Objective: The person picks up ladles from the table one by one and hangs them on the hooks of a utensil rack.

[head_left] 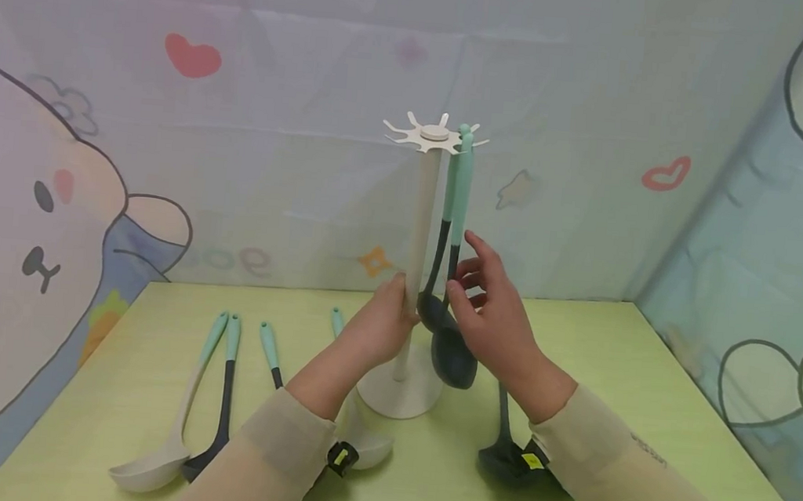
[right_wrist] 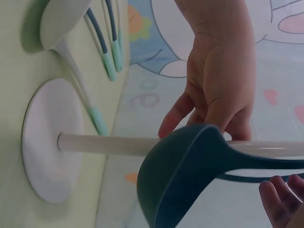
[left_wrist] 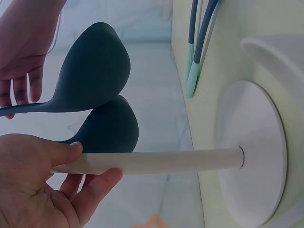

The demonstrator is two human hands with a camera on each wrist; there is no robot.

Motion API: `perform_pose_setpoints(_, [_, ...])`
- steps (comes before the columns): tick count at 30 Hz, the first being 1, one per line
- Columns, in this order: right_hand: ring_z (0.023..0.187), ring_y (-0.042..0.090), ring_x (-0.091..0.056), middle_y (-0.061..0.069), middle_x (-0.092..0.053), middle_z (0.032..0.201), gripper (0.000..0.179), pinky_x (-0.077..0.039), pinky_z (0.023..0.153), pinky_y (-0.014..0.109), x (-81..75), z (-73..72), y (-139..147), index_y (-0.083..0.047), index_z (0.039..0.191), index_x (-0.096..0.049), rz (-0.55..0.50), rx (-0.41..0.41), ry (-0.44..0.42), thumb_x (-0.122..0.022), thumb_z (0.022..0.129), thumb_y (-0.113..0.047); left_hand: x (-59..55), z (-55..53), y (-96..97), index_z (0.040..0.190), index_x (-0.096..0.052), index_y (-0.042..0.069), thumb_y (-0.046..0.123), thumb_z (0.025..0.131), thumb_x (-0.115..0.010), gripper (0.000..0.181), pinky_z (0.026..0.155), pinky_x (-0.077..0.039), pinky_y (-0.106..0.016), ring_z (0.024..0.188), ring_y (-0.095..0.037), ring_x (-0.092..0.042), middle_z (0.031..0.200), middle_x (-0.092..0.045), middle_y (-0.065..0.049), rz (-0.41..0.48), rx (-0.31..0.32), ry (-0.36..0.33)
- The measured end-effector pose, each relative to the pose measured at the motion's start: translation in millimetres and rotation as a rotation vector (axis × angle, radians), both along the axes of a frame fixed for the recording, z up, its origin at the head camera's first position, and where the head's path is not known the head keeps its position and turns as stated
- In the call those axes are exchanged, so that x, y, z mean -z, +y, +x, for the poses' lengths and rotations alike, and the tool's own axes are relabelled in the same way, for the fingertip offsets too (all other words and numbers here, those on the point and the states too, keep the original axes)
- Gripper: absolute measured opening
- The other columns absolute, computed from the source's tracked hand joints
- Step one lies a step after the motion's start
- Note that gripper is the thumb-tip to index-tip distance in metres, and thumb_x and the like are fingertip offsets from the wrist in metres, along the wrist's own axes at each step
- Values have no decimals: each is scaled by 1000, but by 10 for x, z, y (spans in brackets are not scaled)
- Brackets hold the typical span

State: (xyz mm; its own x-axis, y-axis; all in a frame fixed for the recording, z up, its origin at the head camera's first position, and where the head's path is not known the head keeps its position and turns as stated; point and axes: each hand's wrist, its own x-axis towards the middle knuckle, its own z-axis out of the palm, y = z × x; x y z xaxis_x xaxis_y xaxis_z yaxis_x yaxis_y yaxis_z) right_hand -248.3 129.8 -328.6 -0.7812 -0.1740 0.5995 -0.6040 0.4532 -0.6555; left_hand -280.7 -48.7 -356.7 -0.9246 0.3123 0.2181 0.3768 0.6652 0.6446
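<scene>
A white rotating-style utensil stand with a round base and a spoked top ring stands upright on the table. My left hand grips its pole with thumb and fingers. Two dark utensils with mint handles hang from the ring on the right: a ladle in front and a smaller dark-bowled one behind, whose bowl lies near the pole. My right hand is beside the front ladle's stem, its fingers loosely bent and not wrapped round it; whether a fingertip touches the stem is unclear.
At the table's left lie a light ladle, a dark utensil and another mint handle. A pale ladle lies partly under my left arm. Another dark ladle lies by my right sleeve. A printed cloth hangs behind the table.
</scene>
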Motion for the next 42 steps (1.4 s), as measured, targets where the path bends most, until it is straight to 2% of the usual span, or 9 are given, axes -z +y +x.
perform_pose_setpoints(10, [98,20,-61,5,-58,110,48,-52,79,40,79,-63,258,-12,148,-39,147,93,-77,-52,102,-20,1,24,6,133,-39,4,14,100,-57,39,96,-49,-45,120,-31,-54,122,-52,-18,-30,-38,-58])
perform_pose_setpoints(19, [94,23,-61,7,-58,112,44,-47,65,37,126,-194,507,-11,146,-43,345,197,-192,-47,103,-22,-18,36,-2,132,-40,4,14,100,-58,38,96,-49,-45,119,-31,-55,120,-52,-17,-23,-36,-57])
perform_pose_setpoints(24, [94,25,-61,10,-59,114,45,-47,67,38,185,-304,645,-8,145,-43,420,228,-269,-45,103,-23,-19,38,1,135,-38,4,14,100,-58,42,97,-48,-46,119,-31,-55,121,-51,-18,-24,-44,-71])
perform_pose_setpoints(31, [84,27,-61,21,-57,123,47,-47,67,40,284,-481,843,-1,144,-41,516,245,-425,-43,101,-21,-15,44,12,140,-35,5,17,101,-58,47,96,-49,-45,117,-31,-56,122,-50,-18,-38,-51,-94])
perform_pose_setpoints(36, [93,32,-61,26,-55,127,51,-48,74,45,382,-584,953,1,147,-36,578,236,-555,-43,102,-20,-13,39,13,139,-35,5,17,100,-58,47,96,-49,-44,116,-30,-57,121,-50,-17,-42,-51,-88])
perform_pose_setpoints(38, [89,32,-61,28,-53,129,52,-48,72,44,432,-625,995,3,148,-33,599,218,-616,-43,102,-20,-12,37,12,139,-36,5,17,100,-59,46,96,-49,-44,116,-30,-56,121,-50,-17,-39,-51,-87])
perform_pose_setpoints(40, [79,29,-61,27,-54,125,54,-48,68,41,483,-660,1037,4,148,-30,619,202,-668,-44,102,-20,-15,37,12,139,-36,5,16,100,-59,46,96,-49,-45,117,-31,-56,122,-50,-18,-31,-51,-89])
perform_pose_setpoints(42, [69,25,-59,23,-60,110,55,-48,64,38,538,-691,1079,5,148,-28,631,190,-716,-44,101,-20,-19,34,14,140,-35,5,15,100,-59,48,98,-48,-45,119,-31,-55,124,-49,-18,-27,-50,-93])
